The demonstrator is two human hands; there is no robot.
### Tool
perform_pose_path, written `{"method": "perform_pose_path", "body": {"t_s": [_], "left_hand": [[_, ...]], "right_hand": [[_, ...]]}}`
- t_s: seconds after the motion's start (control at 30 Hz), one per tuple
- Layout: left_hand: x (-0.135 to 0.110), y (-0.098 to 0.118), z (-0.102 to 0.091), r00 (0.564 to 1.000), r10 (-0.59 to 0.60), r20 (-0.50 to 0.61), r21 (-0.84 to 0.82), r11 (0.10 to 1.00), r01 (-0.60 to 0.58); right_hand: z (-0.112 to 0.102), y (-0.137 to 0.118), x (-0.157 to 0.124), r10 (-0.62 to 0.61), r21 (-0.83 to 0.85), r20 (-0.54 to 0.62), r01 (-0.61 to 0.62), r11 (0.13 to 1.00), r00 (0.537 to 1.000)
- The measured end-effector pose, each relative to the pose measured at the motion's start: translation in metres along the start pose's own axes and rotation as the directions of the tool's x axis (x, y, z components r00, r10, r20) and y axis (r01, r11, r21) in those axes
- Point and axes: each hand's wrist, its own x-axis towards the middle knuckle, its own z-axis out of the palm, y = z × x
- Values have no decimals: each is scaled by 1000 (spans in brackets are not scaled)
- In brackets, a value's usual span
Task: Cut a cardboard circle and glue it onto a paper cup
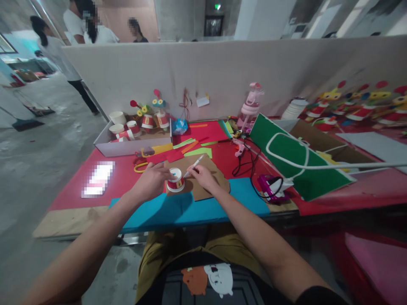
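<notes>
A red-and-white paper cup [176, 184] stands upside down on a piece of brown cardboard [219, 180], with a small blue mark on its upturned base. My left hand [154, 180] grips it from the left side, fingers at its upper edge. Just to the right, my right hand [202, 176] is closed round a slim white pen [197, 161], its lower tip close to the cup's side. Under the cardboard lies a blue sheet [152, 216] along the table's front edge. Behind my left hand rest scissors with yellow handles [140, 167].
Cups and figures fill a white box [133, 147] at back left. A phone-like bright rectangle [98, 179] lies left. To the right are a pink glue gun [240, 147], black cable, a tilted green board [295, 161] and a pink bottle [251, 106].
</notes>
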Motion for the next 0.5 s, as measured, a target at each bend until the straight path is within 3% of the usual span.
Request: {"method": "perform_pose_path", "body": {"t_s": [0.1,0.27,0.5], "left_hand": [[0,0,2,1000,-8,-12,-17,1000,7],[-1,0,4,1000,-10,-13,-26,1000,9],[-2,3,3,999,-25,-28,-23,999,24]], "right_hand": [[4,-2,-12,-21,-87,-175,6,996,984],[13,-11,-33,-54,-145,-264,16,989,963],[24,-23,-50,-158,-299,-244,81,951,957]]}}
